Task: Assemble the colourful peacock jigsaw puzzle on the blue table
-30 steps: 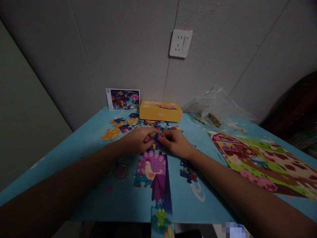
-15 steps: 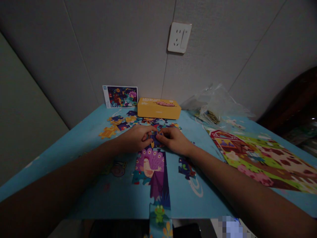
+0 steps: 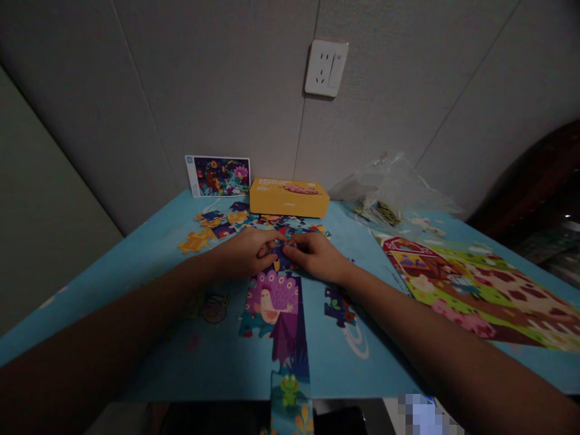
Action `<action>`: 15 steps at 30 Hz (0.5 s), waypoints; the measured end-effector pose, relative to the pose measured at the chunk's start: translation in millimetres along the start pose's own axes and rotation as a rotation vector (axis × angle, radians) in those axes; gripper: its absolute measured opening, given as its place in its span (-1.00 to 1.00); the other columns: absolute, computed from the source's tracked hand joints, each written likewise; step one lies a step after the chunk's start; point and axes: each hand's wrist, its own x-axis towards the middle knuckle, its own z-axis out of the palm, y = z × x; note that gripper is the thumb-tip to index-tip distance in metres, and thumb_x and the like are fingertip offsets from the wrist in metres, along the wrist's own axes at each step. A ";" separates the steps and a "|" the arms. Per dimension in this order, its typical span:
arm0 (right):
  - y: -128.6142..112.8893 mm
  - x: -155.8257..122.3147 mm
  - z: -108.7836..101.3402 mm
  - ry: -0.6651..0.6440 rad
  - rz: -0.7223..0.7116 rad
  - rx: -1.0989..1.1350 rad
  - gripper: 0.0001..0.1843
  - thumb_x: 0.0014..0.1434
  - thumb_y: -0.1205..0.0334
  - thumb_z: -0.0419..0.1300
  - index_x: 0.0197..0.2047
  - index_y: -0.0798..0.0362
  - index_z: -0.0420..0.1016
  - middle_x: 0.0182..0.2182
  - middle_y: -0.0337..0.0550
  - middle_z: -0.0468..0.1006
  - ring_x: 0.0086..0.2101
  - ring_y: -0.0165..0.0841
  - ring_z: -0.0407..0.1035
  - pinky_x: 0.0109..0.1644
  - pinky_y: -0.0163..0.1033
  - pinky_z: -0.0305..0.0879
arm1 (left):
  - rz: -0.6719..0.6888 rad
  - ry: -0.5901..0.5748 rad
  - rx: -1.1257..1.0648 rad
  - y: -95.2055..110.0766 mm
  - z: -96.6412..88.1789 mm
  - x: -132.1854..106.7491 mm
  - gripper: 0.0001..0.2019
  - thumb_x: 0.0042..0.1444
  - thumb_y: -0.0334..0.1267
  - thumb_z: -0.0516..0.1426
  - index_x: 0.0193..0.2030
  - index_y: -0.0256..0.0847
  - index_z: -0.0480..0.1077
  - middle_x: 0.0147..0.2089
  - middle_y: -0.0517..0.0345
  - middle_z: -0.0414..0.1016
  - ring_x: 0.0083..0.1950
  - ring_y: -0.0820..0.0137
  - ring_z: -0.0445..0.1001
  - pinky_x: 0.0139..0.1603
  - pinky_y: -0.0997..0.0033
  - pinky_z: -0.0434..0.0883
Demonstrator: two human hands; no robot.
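My left hand (image 3: 244, 254) and my right hand (image 3: 317, 257) meet fingertip to fingertip over a dark blue puzzle piece (image 3: 284, 258) on the blue table mat (image 3: 149, 266). Both hands pinch that piece with curled fingers. It lies at the top edge of a joined strip of puzzle (image 3: 277, 314) showing a purple peacock, with a frog section (image 3: 289, 393) at the near table edge. A small separate cluster of pieces (image 3: 338, 305) lies under my right forearm.
Loose pieces (image 3: 212, 223) are scattered behind my hands, in front of a yellow box (image 3: 289, 197). A reference picture card (image 3: 218, 176) leans on the wall. A crumpled plastic bag (image 3: 394, 193) and a finished farm puzzle (image 3: 475, 290) lie at the right.
The view has shifted slightly, with everything sitting a little higher and further left in the frame. My hands stay pinched together on the same piece above the peacock.
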 end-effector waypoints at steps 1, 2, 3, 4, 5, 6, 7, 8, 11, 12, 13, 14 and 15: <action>-0.3 -0.1 0.0 -0.003 0.002 -0.001 -0.69 0.20 0.08 0.04 -0.47 0.09 0.33 -0.62 -0.27 0.38 -0.59 -0.48 0.16 -0.52 -0.35 -0.04 | 0.003 -0.003 0.000 0.2 -0.2 0.0 -0.66 0.08 -0.34 0.08 0.03 -0.23 0.36 -0.43 0.22 0.40 -0.42 0.46 0.33 -0.37 0.51 0.21; -0.6 -0.2 -0.1 -0.006 0.003 -0.001 -0.69 0.21 0.08 0.04 -0.47 0.09 0.34 -0.62 -0.27 0.38 -0.59 -0.48 0.16 -0.52 -0.35 -0.04 | 0.007 -0.004 -0.002 0.1 -0.1 -0.1 -0.66 0.08 -0.34 0.08 0.03 -0.22 0.36 -0.43 0.22 0.40 -0.42 0.46 0.33 -0.38 0.51 0.20; -0.8 -0.3 -0.2 -0.007 0.004 -0.001 -0.69 0.21 0.08 0.04 -0.47 0.09 0.34 -0.62 -0.27 0.38 -0.59 -0.48 0.16 -0.52 -0.35 -0.04 | 0.012 -0.004 -0.004 -0.1 0.1 -0.3 -0.67 0.08 -0.34 0.08 0.02 -0.22 0.36 -0.43 0.22 0.39 -0.42 0.46 0.33 -0.38 0.51 0.20; -1.0 -0.5 -0.2 -0.009 0.003 0.000 -0.69 0.21 0.08 0.04 -0.47 0.10 0.34 -0.62 -0.27 0.38 -0.59 -0.48 0.16 -0.52 -0.35 -0.04 | 0.016 -0.003 -0.006 -0.6 0.5 -0.4 -0.67 0.08 -0.34 0.07 0.01 -0.21 0.36 -0.43 0.22 0.39 -0.42 0.46 0.33 -0.38 0.51 0.20; -0.9 -0.5 -0.3 -0.012 0.004 0.001 -0.69 0.21 0.08 0.04 -0.47 0.10 0.35 -0.62 -0.26 0.38 -0.59 -0.48 0.17 -0.52 -0.35 -0.04 | 0.020 0.001 -0.008 -1.3 1.0 -0.6 -0.68 0.08 -0.34 0.07 0.01 -0.20 0.36 -0.42 0.22 0.39 -0.42 0.46 0.33 -0.38 0.51 0.19; -0.7 -0.6 -0.3 -0.013 0.004 0.003 -0.69 0.21 0.08 0.04 -0.46 0.10 0.35 -0.61 -0.26 0.39 -0.58 -0.48 0.17 -0.52 -0.35 -0.04 | 0.023 0.005 -0.009 -2.0 1.5 -0.7 -0.68 0.07 -0.34 0.08 0.00 -0.20 0.36 -0.42 0.23 0.39 -0.42 0.46 0.33 -0.38 0.51 0.19; -0.4 -0.5 -0.2 -0.016 0.003 0.004 -0.69 0.21 0.09 0.03 -0.46 0.10 0.36 -0.61 -0.26 0.39 -0.58 -0.48 0.17 -0.52 -0.35 -0.03 | 0.027 0.010 -0.011 -2.8 2.1 -0.8 -0.68 0.07 -0.34 0.08 0.00 -0.20 0.36 -0.42 0.23 0.39 -0.42 0.46 0.33 -0.38 0.51 0.19; 0.2 -0.4 -0.1 -0.017 0.000 0.005 -0.69 0.21 0.09 0.03 -0.45 0.10 0.36 -0.61 -0.26 0.39 -0.58 -0.48 0.17 -0.51 -0.35 -0.03 | 0.031 0.014 -0.015 -3.5 2.6 -0.9 -0.68 0.07 -0.34 0.08 0.00 -0.19 0.36 -0.42 0.23 0.39 -0.42 0.46 0.33 -0.38 0.51 0.19; 1.7 0.0 0.5 -0.015 -0.010 0.001 -0.69 0.22 0.09 0.03 -0.45 0.11 0.37 -0.61 -0.26 0.40 -0.58 -0.49 0.17 -0.51 -0.35 -0.04 | 0.039 0.023 -0.018 -4.4 3.2 -1.1 -0.68 0.07 -0.33 0.08 0.00 -0.19 0.36 -0.42 0.23 0.39 -0.42 0.47 0.33 -0.38 0.51 0.19; 2.1 0.0 0.6 -0.011 -0.010 -0.002 -0.69 0.22 0.09 0.03 -0.45 0.11 0.37 -0.61 -0.26 0.39 -0.58 -0.49 0.17 -0.51 -0.35 -0.04 | 0.040 0.027 -0.015 -4.3 3.1 -1.1 -0.69 0.07 -0.33 0.08 -0.01 -0.19 0.37 -0.43 0.23 0.38 -0.42 0.47 0.33 -0.38 0.51 0.19; 2.2 0.1 0.7 -0.009 -0.008 -0.004 -0.69 0.22 0.09 0.04 -0.45 0.11 0.37 -0.61 -0.26 0.39 -0.58 -0.49 0.16 -0.51 -0.35 -0.05 | 0.040 0.030 -0.011 -4.0 2.8 -1.1 -0.69 0.07 -0.33 0.08 -0.01 -0.19 0.37 -0.43 0.23 0.38 -0.42 0.46 0.33 -0.38 0.51 0.19; 2.2 0.1 0.7 -0.006 -0.006 -0.005 -0.68 0.21 0.09 0.04 -0.46 0.11 0.36 -0.61 -0.26 0.39 -0.59 -0.49 0.16 -0.51 -0.35 -0.05 | 0.038 0.030 -0.009 -3.7 2.5 -1.1 -0.69 0.07 -0.33 0.08 -0.01 -0.19 0.37 -0.44 0.24 0.38 -0.42 0.46 0.33 -0.38 0.51 0.20; 2.1 0.1 0.6 -0.006 -0.005 -0.005 -0.68 0.21 0.08 0.04 -0.46 0.11 0.36 -0.61 -0.26 0.39 -0.58 -0.49 0.17 -0.51 -0.35 -0.05 | 0.036 0.028 -0.009 -3.3 2.2 -1.0 -0.69 0.07 -0.33 0.08 -0.01 -0.19 0.37 -0.44 0.24 0.38 -0.43 0.46 0.33 -0.39 0.51 0.20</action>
